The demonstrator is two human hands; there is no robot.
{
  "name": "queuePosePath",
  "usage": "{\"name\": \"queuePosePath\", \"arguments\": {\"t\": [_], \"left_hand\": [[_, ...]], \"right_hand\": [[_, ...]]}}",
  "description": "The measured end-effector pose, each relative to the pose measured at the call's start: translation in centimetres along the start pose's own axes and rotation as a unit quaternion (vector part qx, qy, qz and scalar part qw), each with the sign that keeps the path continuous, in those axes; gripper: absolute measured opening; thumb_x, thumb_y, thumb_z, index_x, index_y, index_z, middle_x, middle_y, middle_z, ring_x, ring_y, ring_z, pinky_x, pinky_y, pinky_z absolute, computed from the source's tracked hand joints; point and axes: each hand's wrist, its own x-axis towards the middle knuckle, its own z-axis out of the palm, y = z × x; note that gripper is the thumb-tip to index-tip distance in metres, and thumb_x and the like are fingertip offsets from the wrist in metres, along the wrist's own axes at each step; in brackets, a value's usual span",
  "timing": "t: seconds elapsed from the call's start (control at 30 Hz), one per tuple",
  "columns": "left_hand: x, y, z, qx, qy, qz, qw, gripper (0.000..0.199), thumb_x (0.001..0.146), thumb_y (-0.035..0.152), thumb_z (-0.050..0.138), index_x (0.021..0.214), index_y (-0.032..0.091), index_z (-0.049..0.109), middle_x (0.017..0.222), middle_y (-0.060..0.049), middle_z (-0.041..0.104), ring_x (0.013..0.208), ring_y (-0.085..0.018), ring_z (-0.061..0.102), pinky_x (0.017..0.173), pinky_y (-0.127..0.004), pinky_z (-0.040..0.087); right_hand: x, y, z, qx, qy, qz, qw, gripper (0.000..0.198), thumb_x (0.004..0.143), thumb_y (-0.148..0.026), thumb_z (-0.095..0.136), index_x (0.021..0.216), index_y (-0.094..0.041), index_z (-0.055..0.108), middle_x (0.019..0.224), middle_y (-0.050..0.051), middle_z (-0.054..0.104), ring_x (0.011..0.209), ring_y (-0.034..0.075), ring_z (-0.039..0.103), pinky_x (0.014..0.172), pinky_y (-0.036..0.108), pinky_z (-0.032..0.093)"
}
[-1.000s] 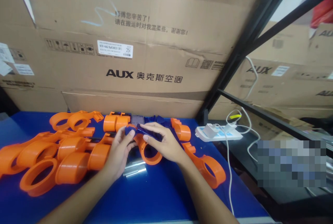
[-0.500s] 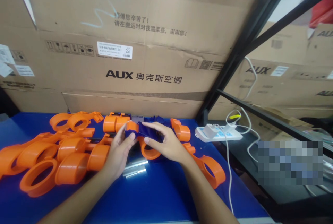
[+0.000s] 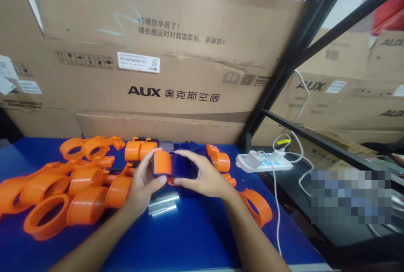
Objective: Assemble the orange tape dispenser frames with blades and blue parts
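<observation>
ring parts point(image 3: 87, 204) left on the table point(image 3: 176, 242), carton point(image 3: 176, 70) behind, power strip point(image 3: 268, 164) right, perhaps overhanging.

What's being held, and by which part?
An orange piece against a dark blue piece: the left grip holds the orange one by its left side; the right grip spans the blue one's upper and lower edges.

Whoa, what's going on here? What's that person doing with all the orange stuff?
A person is holding an orange and dark blue piece between two bare hands: the left hand on its orange end, the right hand around the dark blue part. They are over a blue table. More orange ring-shaped parts lie on both sides, most to the left. A big cardboard box stands behind.
</observation>
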Motion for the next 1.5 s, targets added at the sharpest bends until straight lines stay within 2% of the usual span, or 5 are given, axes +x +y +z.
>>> {"name": "queuePosePath", "arguments": {"t": [0.3,0.57,0.97,1.23,1.5], "left_hand": [[0.1,1.9,1.9,0.106,0.066,0.061,0.99,0.042,0.07,0.024,0.092,0.106,0.026,0.069,0.128,-0.01,0.073,0.127,-0.034,0.063,0.116,-0.049,0.039],[-0.4,3.8,2.4,0.117,0.059,0.054,0.99,0.04,0.069,0.013,0.091,0.097,0.026,0.066,0.129,-0.009,0.073,0.13,-0.033,0.062,0.12,-0.049,0.036],[0.3,2.2,1.5,0.098,0.089,0.053,0.99,0.043,0.064,0.013,0.093,0.094,0.026,0.066,0.122,-0.008,0.074,0.124,-0.033,0.065,0.115,-0.05,0.041],[0.1,2.1,1.1,0.151,0.058,0.082,0.983,0.034,0.077,0.022,0.087,0.1,0.029,0.063,0.117,-0.005,0.075,0.122,-0.031,0.067,0.112,-0.05,0.044],[0.1,2.3,1.2,0.13,0.037,0.078,0.988,0.041,0.078,0.028,0.087,0.114,0.027,0.069,0.135,-0.009,0.071,0.132,-0.034,0.061,0.118,-0.05,0.041]], "right_hand": [[-0.1,0.2,1.0,-0.128,0.002,-0.1,0.987,0.059,0.09,-0.033,0.075,0.145,-0.028,0.055,0.14,0.011,0.066,0.129,0.032,0.061,0.109,0.055,0.048],[-0.3,0.4,1.7,-0.205,0.034,-0.154,0.966,0.058,0.095,-0.029,0.069,0.15,-0.026,0.051,0.141,0.014,0.065,0.124,0.033,0.063,0.098,0.052,0.051],[-0.3,0.1,1.9,-0.208,0.051,-0.165,0.963,0.06,0.096,-0.027,0.066,0.154,-0.026,0.048,0.141,0.016,0.065,0.129,0.034,0.062,0.102,0.055,0.049],[-0.2,0.2,2.0,-0.211,0.041,-0.161,0.963,0.056,0.096,-0.029,0.067,0.15,-0.025,0.051,0.141,0.015,0.065,0.131,0.033,0.061,0.102,0.053,0.05],[-0.3,0.3,2.0,-0.21,0.057,-0.145,0.965,0.064,0.093,-0.031,0.071,0.153,-0.026,0.05,0.142,0.015,0.066,0.127,0.035,0.063,0.101,0.055,0.051]]}}
